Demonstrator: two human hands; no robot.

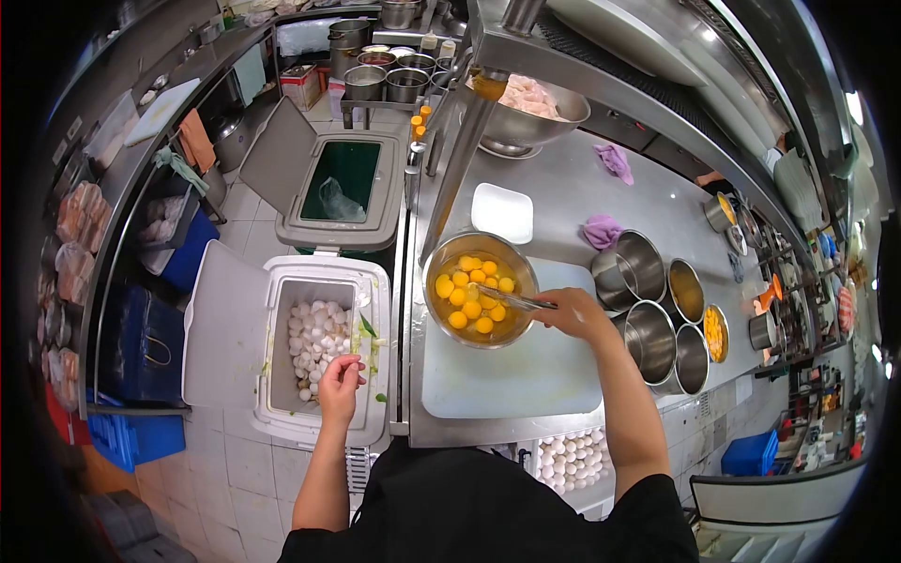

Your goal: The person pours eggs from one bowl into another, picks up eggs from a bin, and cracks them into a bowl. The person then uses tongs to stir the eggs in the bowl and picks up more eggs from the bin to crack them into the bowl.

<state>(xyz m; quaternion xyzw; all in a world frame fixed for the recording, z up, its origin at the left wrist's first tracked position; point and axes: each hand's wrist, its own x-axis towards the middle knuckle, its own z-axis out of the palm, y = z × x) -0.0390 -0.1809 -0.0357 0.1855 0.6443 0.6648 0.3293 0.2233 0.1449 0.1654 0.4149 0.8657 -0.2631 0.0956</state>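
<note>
My right hand (574,312) is closed around a long, thin metal utensil (511,298), whose far end dips into a steel bowl (439,317). Several whole egg yolks (474,293) float in clear egg white inside it. The bowl sits on the upper left corner of a pale cutting board (497,385). Over at the left, my left hand (340,387) hovers above the inner edge of an open bin (266,413), its fingers loosely curled and apart with nothing visible in them. White eggshells (317,333) fill the bin, and green scraps cling to its rim.
Steel pots (648,342) stand right of the board, close to my right forearm. Behind the bowl lie a white tray (502,212) and purple cloths (603,231). Below the counter edge are white eggs (572,462). A second open bin (394,220) stands further back. An overhead shelf post (458,178) rises nearby.
</note>
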